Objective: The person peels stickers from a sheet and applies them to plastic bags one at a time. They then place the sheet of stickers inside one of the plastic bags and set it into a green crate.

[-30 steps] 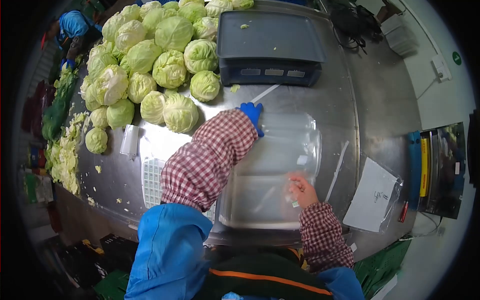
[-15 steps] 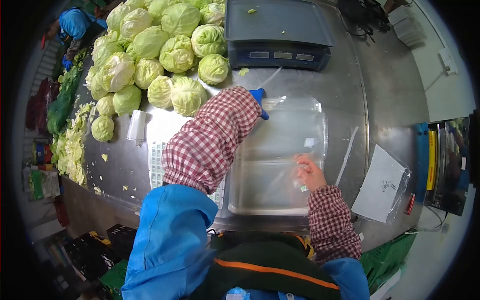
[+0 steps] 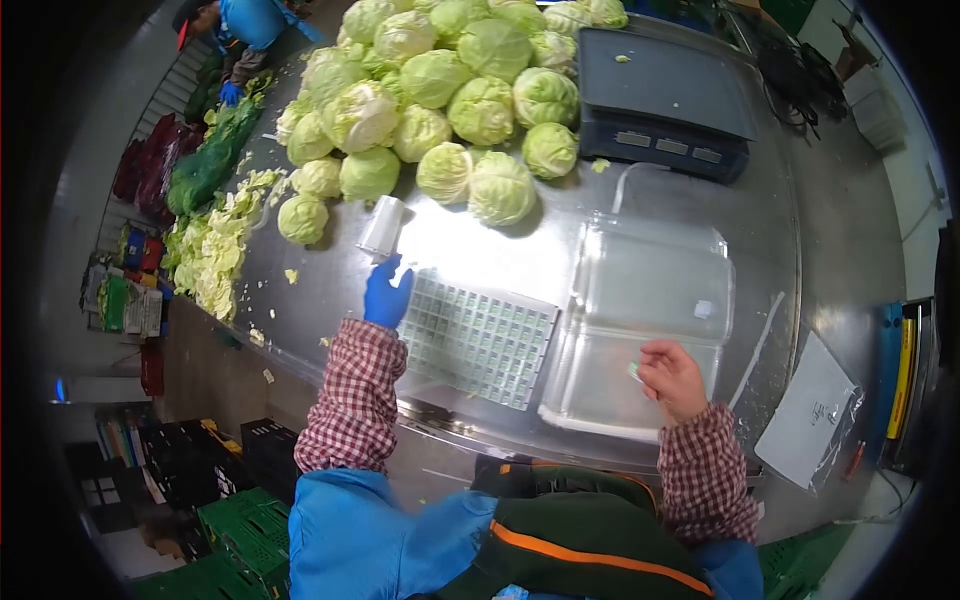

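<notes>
My left hand (image 3: 388, 293), in a blue glove, is at the left edge of a sheet of small green-white labels (image 3: 480, 340), just below a white roll or cup-like stack (image 3: 382, 228). Its fingers are apart and nothing shows in them. My bare right hand (image 3: 672, 378) pinches a small label (image 3: 634, 371) above clear plastic bags (image 3: 640, 300), which lie flat to the right of the label sheet. Behind the sheet, pale green cabbages (image 3: 483, 110) are heaped on the metal table (image 3: 310, 340).
A dark scale (image 3: 665, 100) stands at the back right. Loose leaves (image 3: 215, 255) lie at the left edge. A bagged paper (image 3: 808, 412) and a red pen (image 3: 854, 461) are on the right. A co-worker (image 3: 250, 25) bends at the back left.
My left hand has moved from the top of the bags to the left, uncovering the label sheet. My right hand stays over the bags. The view has shifted left.
</notes>
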Demonstrator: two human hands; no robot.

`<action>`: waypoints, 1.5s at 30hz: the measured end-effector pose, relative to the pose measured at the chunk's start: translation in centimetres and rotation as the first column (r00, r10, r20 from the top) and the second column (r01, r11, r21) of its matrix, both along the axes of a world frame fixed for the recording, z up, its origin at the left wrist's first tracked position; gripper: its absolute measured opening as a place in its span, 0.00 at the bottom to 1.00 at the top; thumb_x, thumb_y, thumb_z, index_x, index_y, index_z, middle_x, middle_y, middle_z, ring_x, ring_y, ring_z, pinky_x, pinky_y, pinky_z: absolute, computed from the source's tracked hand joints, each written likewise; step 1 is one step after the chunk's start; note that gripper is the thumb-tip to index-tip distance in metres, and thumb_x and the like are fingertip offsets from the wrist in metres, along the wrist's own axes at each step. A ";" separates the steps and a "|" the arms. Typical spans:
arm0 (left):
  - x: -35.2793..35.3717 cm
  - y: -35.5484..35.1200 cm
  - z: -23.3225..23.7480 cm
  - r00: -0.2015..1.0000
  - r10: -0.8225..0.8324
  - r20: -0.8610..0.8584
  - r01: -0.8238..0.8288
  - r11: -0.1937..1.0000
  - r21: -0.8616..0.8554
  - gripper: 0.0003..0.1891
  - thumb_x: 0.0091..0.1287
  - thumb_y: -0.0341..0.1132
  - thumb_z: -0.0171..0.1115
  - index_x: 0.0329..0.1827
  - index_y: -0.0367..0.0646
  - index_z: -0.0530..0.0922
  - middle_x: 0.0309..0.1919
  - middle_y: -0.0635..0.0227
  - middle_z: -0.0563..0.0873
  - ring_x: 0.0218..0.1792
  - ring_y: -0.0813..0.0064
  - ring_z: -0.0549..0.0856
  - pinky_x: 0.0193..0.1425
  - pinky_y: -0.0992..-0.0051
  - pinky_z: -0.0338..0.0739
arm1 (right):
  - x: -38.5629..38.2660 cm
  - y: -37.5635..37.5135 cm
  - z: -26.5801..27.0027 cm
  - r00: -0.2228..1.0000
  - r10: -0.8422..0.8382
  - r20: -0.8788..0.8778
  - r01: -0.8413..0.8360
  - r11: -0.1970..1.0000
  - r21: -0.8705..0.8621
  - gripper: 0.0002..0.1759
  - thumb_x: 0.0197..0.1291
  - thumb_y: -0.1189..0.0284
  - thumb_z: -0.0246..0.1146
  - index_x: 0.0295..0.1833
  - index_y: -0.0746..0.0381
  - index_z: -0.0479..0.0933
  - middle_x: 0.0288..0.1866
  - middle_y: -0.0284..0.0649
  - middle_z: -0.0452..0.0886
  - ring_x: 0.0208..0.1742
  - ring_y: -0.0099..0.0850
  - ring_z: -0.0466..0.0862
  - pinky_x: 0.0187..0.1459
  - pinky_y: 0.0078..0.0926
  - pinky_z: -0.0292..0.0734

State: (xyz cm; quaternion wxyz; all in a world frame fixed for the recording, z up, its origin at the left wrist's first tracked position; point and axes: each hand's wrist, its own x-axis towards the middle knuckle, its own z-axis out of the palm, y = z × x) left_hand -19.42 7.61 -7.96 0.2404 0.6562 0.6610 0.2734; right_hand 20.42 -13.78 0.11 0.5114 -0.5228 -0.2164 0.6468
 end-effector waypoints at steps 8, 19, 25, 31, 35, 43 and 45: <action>0.0 0.5 2.3 0.945 0.071 -0.319 -0.206 0.886 -0.414 0.36 0.49 0.54 0.64 0.58 0.43 0.66 0.46 0.54 0.77 0.47 0.59 0.77 0.52 0.65 0.71 | -10.3 8.9 2.3 0.867 0.271 0.418 -0.365 0.917 0.163 0.14 0.47 0.83 0.59 0.43 0.67 0.71 0.38 0.35 0.73 0.36 0.19 0.72 0.45 0.17 0.68; -0.9 -5.3 13.0 0.696 -0.282 0.660 0.517 0.835 -0.190 0.16 0.54 0.24 0.60 0.47 0.36 0.73 0.39 0.69 0.79 0.37 0.83 0.77 0.42 0.80 0.73 | -9.4 6.2 5.5 0.918 0.125 0.376 -0.253 0.916 0.312 0.14 0.46 0.81 0.62 0.41 0.65 0.72 0.37 0.36 0.74 0.37 0.21 0.73 0.41 0.16 0.70; 7.4 -9.8 23.7 0.311 -0.550 0.775 0.733 0.658 0.173 0.27 0.56 0.20 0.56 0.60 0.35 0.62 0.51 0.65 0.74 0.49 0.79 0.74 0.54 0.77 0.68 | 3.7 -3.0 14.9 0.872 -0.485 -0.064 0.336 0.499 0.799 0.18 0.47 0.85 0.56 0.45 0.63 0.66 0.38 0.38 0.66 0.34 0.22 0.67 0.17 0.08 0.60; 17.1 -10.7 16.2 0.499 -0.510 0.701 0.804 0.575 -0.154 0.38 0.54 0.25 0.53 0.68 0.56 0.50 0.49 0.57 0.76 0.46 0.73 0.77 0.50 0.76 0.70 | 10.8 -12.8 18.6 0.748 -0.624 0.228 0.130 0.475 0.870 0.19 0.49 0.87 0.51 0.49 0.63 0.67 0.38 0.37 0.63 0.35 0.21 0.64 0.19 0.08 0.59; 19.9 -10.2 3.7 0.554 -0.513 0.656 0.792 0.568 -0.224 0.41 0.50 0.24 0.51 0.68 0.62 0.48 0.50 0.53 0.75 0.47 0.67 0.77 0.52 0.73 0.69 | 10.0 -11.5 17.8 0.673 -0.477 0.565 0.063 0.798 0.599 0.15 0.48 0.85 0.55 0.45 0.64 0.68 0.36 0.37 0.67 0.33 0.20 0.67 0.29 0.09 0.61; 19.9 -9.9 -0.3 0.697 -0.431 0.573 0.700 0.582 -0.413 0.41 0.50 0.26 0.60 0.68 0.51 0.50 0.58 0.53 0.68 0.58 0.64 0.68 0.61 0.72 0.63 | 2.4 1.0 6.0 0.575 0.480 0.662 -0.625 0.780 -0.022 0.19 0.42 0.84 0.58 0.44 0.64 0.68 0.37 0.35 0.71 0.33 0.19 0.69 0.38 0.14 0.67; 20.0 -10.0 -0.4 0.717 -0.420 0.557 0.665 0.651 -0.366 0.41 0.50 0.30 0.65 0.67 0.49 0.52 0.56 0.53 0.70 0.58 0.65 0.69 0.60 0.72 0.63 | 1.4 2.4 2.9 0.568 0.519 0.638 -0.627 0.776 -0.073 0.20 0.41 0.84 0.58 0.44 0.64 0.67 0.36 0.35 0.71 0.32 0.20 0.69 0.37 0.15 0.67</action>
